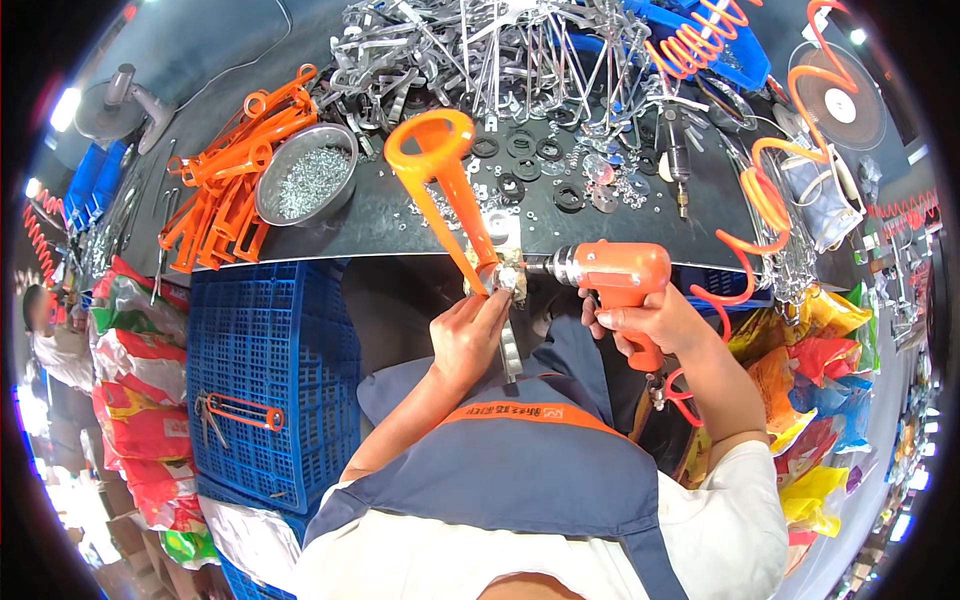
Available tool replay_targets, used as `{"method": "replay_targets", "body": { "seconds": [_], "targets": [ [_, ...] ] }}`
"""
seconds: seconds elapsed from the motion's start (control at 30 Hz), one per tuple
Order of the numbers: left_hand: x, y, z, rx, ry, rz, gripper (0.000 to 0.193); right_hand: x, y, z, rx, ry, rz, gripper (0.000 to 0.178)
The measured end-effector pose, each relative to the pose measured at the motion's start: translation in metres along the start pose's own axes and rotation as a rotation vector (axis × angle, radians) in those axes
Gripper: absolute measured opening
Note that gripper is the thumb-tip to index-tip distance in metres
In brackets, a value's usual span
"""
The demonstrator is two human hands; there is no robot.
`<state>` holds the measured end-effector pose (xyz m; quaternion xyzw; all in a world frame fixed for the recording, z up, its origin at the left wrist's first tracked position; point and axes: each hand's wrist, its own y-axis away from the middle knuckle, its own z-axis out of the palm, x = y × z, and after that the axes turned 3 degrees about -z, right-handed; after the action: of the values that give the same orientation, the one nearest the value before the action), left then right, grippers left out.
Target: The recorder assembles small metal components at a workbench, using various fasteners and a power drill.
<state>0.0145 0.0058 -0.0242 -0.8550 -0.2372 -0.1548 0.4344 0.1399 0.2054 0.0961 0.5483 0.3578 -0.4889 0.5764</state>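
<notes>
My right hand (650, 318) is wrapped round the grip of an orange power driver (622, 268), which has a hose at its base. The driver points left, and its tip reaches a small metal fitting (508, 276) at the table's front edge. My left hand (468, 338) is closed on the lower end of an orange frame (455, 190), right beside that fitting. This frame has a large ring on top and two long arms, and it stands tilted over the table. A jointed metal strip (511, 352) hangs down below the fitting.
A metal bowl of small screws (308, 175) and a pile of orange frames (228, 180) lie at left. Metal parts (490, 50) heap at the back. Another driver (677, 150) hangs right, near a coiled orange hose (765, 205). Blue crates (245, 360) stand below left.
</notes>
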Motion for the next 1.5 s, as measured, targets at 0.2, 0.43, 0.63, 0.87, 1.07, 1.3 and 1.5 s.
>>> {"method": "replay_targets", "body": {
  "seconds": [0.2, 0.43, 0.63, 0.87, 1.07, 1.3, 1.5],
  "targets": [
    [-0.01, 0.012, 0.008, -0.067, 0.019, -0.045, 0.025, -0.02, -0.027, -0.006, -0.139, 0.201, 0.139, 0.047],
    [-0.01, 0.009, 0.011, -0.082, 0.062, -0.1, 0.025, -0.063, -0.057, 0.007, -0.315, 0.554, 0.205, 0.029],
    [-0.01, 0.012, 0.011, -0.144, 0.154, -0.156, 0.03, -0.088, -0.089, 0.01, -0.468, 0.912, 0.324, 0.015],
    [-0.006, 0.009, 0.019, -0.066, 0.092, -0.124, 0.032, -0.101, -0.113, 0.022, -0.544, 0.91, 0.36, 0.019],
    [-0.008, 0.016, 0.024, -0.028, 0.133, -0.167, 0.029, -0.094, -0.11, 0.022, -0.563, 0.957, 0.394, 0.039],
    [-0.007, 0.014, 0.002, -0.132, 0.12, -0.186, 0.029, -0.101, -0.064, 0.004, -0.357, 0.775, 0.306, 0.052],
    [-0.014, 0.026, -0.041, -0.021, 0.524, -0.957, 0.022, -0.045, 0.028, -0.021, -0.021, 0.193, 0.181, 0.054]
  ]
}}
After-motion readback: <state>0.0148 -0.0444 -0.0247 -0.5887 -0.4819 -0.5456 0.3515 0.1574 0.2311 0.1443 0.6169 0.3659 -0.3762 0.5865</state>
